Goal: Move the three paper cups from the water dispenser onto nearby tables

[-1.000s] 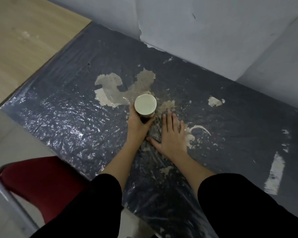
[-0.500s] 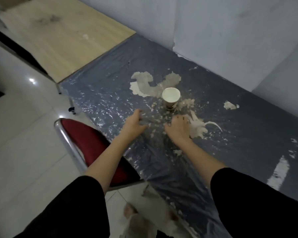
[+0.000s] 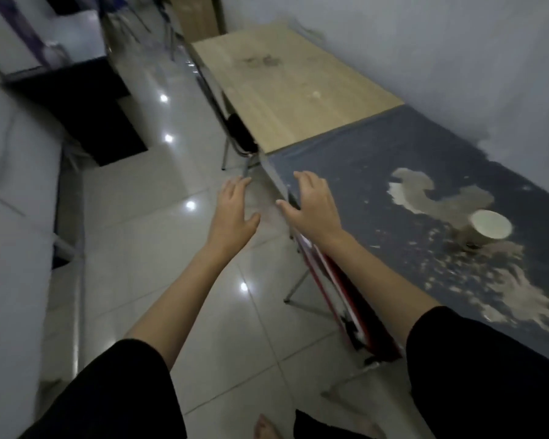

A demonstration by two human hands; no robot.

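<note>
One paper cup (image 3: 488, 228) stands upright on the dark grey table (image 3: 377, 172), among pale worn patches at the right of the view. My left hand (image 3: 233, 210) hovers over the tiled floor with spread fingers and holds nothing. My right hand (image 3: 311, 205) is also open and empty, above the near left corner of the dark table, well left of the cup. No other cups and no water dispenser are in view.
A light wooden table (image 3: 292, 90) adjoins the dark one along the white wall. A red chair (image 3: 346, 299) is tucked under the dark table. Glossy floor tiles (image 3: 159, 248) run ahead. A white cabinet (image 3: 16, 248) lines the left; my bare foot (image 3: 267, 427) shows below.
My left hand let go of the cup, which stays on the dark table. Both hands drew back to the left, and my view swung left toward the floor and the wooden table.
</note>
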